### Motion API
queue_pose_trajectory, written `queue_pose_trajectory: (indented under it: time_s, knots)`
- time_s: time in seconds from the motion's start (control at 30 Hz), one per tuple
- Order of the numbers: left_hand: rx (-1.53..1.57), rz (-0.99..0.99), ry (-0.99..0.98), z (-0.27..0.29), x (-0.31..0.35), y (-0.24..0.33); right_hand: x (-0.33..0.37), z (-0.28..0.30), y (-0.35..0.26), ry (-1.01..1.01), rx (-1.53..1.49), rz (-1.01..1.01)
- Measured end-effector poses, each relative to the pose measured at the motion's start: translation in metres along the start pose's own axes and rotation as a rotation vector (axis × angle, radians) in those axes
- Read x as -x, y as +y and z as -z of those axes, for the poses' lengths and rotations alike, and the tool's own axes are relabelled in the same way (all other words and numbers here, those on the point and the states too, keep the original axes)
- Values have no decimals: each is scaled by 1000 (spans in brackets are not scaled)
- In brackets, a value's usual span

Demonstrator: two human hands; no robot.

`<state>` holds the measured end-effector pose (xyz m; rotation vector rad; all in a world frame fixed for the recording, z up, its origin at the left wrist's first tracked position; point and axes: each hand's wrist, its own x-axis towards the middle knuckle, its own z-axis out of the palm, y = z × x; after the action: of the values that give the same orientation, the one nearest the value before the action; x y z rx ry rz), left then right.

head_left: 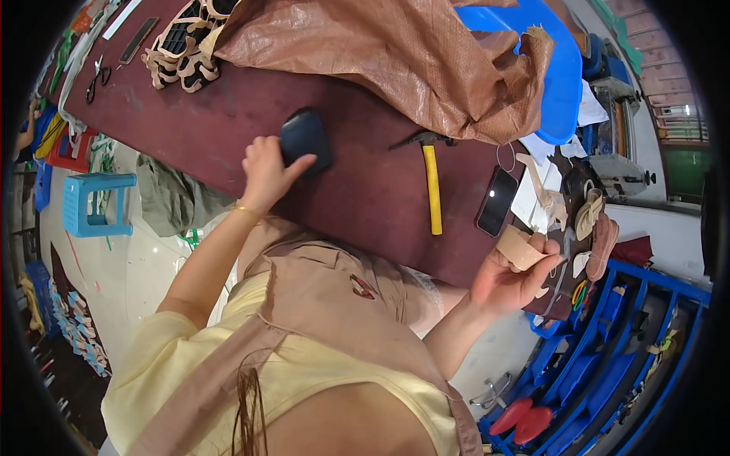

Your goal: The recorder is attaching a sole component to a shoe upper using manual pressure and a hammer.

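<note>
My left hand [266, 169] is closed at the near left edge of a dark blue-black block [308, 138] with rounded corners, which rests on the maroon-covered table [365, 205]. Its thumb lies along the block's near side. Over the table's right edge, my right hand [511, 280] pinches a curved beige strip [519, 248] between thumb and fingers. Between the two hands lies a hammer [433, 186] with a yellow handle, its head pointing away from me. Left of my right hand, a black phone [497, 201] lies on the table.
A brown woven sack [395, 61] covers the far side, with a blue plastic bin [561, 83] behind it. Beige-and-black strap pieces [186, 45] and scissors [97, 79] lie far left. A blue stool [99, 204] stands left; a blue rack [608, 357] stands right.
</note>
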<state>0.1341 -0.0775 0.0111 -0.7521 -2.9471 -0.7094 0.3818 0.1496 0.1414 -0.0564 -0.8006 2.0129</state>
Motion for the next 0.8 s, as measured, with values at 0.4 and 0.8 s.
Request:
queue_pose_trajectory:
  time_s: [0.4,0.8]
  knots:
    - [1662,639,-1009,10,47,177,23,-111,70,-542,565,-576]
    - [1808,542,-847,66,14,149,47,-46,48,94,914,-55]
